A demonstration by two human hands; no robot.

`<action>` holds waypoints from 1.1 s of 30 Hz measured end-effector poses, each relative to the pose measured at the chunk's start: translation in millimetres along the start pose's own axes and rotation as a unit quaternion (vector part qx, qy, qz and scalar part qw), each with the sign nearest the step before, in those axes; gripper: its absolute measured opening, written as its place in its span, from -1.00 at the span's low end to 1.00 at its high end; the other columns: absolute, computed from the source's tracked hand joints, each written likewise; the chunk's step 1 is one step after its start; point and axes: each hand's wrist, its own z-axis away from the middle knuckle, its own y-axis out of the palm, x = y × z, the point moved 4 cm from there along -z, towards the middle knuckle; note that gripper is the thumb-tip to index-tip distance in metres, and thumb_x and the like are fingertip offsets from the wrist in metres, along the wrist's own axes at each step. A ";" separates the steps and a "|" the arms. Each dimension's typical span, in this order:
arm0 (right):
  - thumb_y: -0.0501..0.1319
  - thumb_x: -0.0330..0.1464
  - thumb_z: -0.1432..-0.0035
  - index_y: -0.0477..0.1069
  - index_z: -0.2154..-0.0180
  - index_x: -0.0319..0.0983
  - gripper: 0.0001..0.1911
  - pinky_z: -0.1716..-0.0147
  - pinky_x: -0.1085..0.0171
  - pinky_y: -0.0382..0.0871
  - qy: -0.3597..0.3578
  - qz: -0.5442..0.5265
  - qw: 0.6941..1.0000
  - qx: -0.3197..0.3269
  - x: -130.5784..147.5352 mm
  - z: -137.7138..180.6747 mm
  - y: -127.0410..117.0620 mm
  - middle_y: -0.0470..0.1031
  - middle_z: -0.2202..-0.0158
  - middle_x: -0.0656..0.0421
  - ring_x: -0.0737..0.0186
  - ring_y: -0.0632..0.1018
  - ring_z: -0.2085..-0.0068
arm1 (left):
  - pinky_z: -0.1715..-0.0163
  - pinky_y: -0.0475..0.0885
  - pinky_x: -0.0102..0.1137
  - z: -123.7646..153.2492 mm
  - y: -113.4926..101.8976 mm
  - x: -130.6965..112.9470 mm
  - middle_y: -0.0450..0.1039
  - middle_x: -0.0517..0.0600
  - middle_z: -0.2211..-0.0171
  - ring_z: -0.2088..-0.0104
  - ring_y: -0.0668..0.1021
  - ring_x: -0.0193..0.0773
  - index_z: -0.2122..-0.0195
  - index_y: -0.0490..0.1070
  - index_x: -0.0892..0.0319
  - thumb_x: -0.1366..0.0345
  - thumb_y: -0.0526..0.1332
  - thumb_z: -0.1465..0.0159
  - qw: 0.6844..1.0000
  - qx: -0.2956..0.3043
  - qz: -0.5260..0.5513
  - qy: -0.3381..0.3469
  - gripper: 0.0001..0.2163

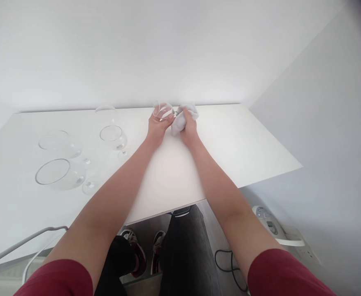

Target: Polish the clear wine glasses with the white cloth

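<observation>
Near the back edge of the white table, my left hand [158, 128] is closed around the bowl of a clear stemmed glass [164, 110], which is tilted sideways. My right hand [189, 125] grips a pale grey-white cloth [185, 117], bunched against the stem end of that glass. The cloth hides the foot of the glass. To the left stand several more clear stemmed glasses, among them a large one [59, 174] in front, another large one [59, 144] behind it, and a smaller one [113, 137] nearer my left hand.
The white table [229, 152] meets a white wall at the back. A grey tube [26, 240] crosses its near left corner. Below on the right are a white appliance [271, 226] with a display, a wall socket and a black cable [229, 269]. My feet are under the table.
</observation>
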 end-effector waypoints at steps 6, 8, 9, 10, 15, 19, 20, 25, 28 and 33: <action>0.26 0.06 -0.26 0.31 0.38 -0.14 -0.57 0.64 0.36 0.27 0.133 0.046 0.990 -0.011 -3.4 4.3 -5.1 0.32 0.55 0.30 0.35 0.37 0.56 | -0.01 0.56 -0.21 2.1 3.9 -5.1 0.52 0.07 -0.16 -0.09 0.60 -0.05 -0.07 0.51 -0.03 0.00 0.60 -0.04 0.999 0.030 -0.039 -0.019 -0.41; 0.33 0.02 -0.23 0.29 0.38 -0.14 -0.58 0.60 0.38 0.31 0.074 0.080 0.994 -0.008 0.2 6.3 -1.8 0.32 0.53 0.31 0.35 0.38 0.53 | -0.01 0.55 -0.24 3.3 1.7 -7.9 0.51 0.06 -0.21 -0.18 0.56 -0.04 -0.12 0.48 -0.08 -0.08 0.52 -0.14 0.998 0.017 -0.052 -0.020 -0.44; 0.38 -0.04 -0.20 0.29 0.38 -0.14 -0.61 0.57 0.39 0.33 0.020 0.103 0.994 -0.017 3.7 7.6 -0.2 0.33 0.51 0.31 0.35 0.40 0.49 | -0.02 0.54 -0.24 4.0 1.1 -9.1 0.49 0.05 -0.24 -0.23 0.53 -0.04 -0.14 0.47 -0.10 -0.12 0.47 -0.19 0.998 0.013 -0.057 -0.020 -0.46; 0.41 -0.09 -0.18 0.30 0.38 -0.14 -0.63 0.53 0.40 0.35 -0.031 0.124 0.992 -0.025 7.1 9.3 1.5 0.33 0.49 0.31 0.35 0.42 0.45 | -0.02 0.53 -0.23 4.7 0.9 -10.0 0.48 0.06 -0.26 -0.26 0.51 -0.03 -0.15 0.45 -0.11 -0.16 0.42 -0.23 0.998 0.012 -0.060 -0.018 -0.48; 0.45 -0.17 -0.11 0.31 0.38 -0.14 -0.65 0.57 0.42 0.28 -0.059 0.102 0.993 -0.021 13.5 15.7 4.7 0.29 0.50 0.32 0.37 0.40 0.46 | -0.04 0.50 -0.22 7.4 5.0 -12.6 0.47 0.08 -0.27 -0.29 0.48 -0.02 -0.10 0.48 -0.07 -0.22 0.37 -0.26 0.997 0.026 -0.071 -0.016 -0.49; 0.33 0.00 -0.15 0.28 0.40 -0.15 -0.60 0.73 0.40 0.04 0.143 0.013 0.987 0.066 8.3 20.1 11.8 0.22 0.61 0.35 0.40 0.23 0.62 | -0.06 0.48 -0.24 8.6 9.9 -15.8 0.53 0.07 -0.17 -0.17 0.56 -0.05 -0.03 0.51 -0.03 -0.21 0.40 -0.22 0.997 0.053 -0.057 -0.013 -0.51; 0.29 0.03 -0.17 0.28 0.40 -0.15 -0.58 0.75 0.40 0.00 0.175 0.004 0.981 0.085 7.9 21.9 14.7 0.21 0.62 0.35 0.40 0.21 0.64 | -0.06 0.48 -0.23 8.8 10.5 -16.7 0.53 0.07 -0.16 -0.15 0.57 -0.06 -0.02 0.52 -0.03 -0.22 0.38 -0.24 0.997 0.055 -0.048 -0.012 -0.52; 0.32 0.09 -0.18 0.30 0.37 -0.15 -0.53 0.73 0.39 0.04 0.162 0.010 0.984 0.074 14.4 23.3 18.7 0.32 0.57 0.33 0.41 0.28 0.64 | -0.06 0.47 -0.22 10.0 12.0 -18.5 0.56 0.06 -0.11 -0.17 0.55 -0.05 -0.04 0.52 -0.03 -0.23 0.32 -0.29 0.999 0.044 0.008 -0.023 -0.53; 0.26 0.18 -0.23 0.25 0.42 -0.13 -0.45 0.74 0.38 -0.06 0.120 0.011 0.990 0.071 23.4 21.6 15.2 0.22 0.62 0.36 0.44 0.17 0.69 | -0.03 0.46 -0.26 11.4 16.1 -16.3 0.54 0.05 -0.14 -0.12 0.55 -0.10 -0.06 0.53 -0.03 -0.11 0.40 -0.27 0.996 0.070 0.020 -0.045 -0.57; 0.20 0.25 -0.25 0.28 0.43 -0.14 -0.39 0.74 0.38 -0.09 0.099 0.011 0.990 0.104 29.6 20.5 12.9 0.16 0.65 0.38 0.46 0.09 0.72 | 0.01 0.44 -0.32 13.7 18.4 -15.8 0.54 0.03 -0.17 -0.01 0.55 -0.21 -0.02 0.54 -0.01 -0.02 0.40 -0.31 0.995 0.073 0.029 -0.063 -0.66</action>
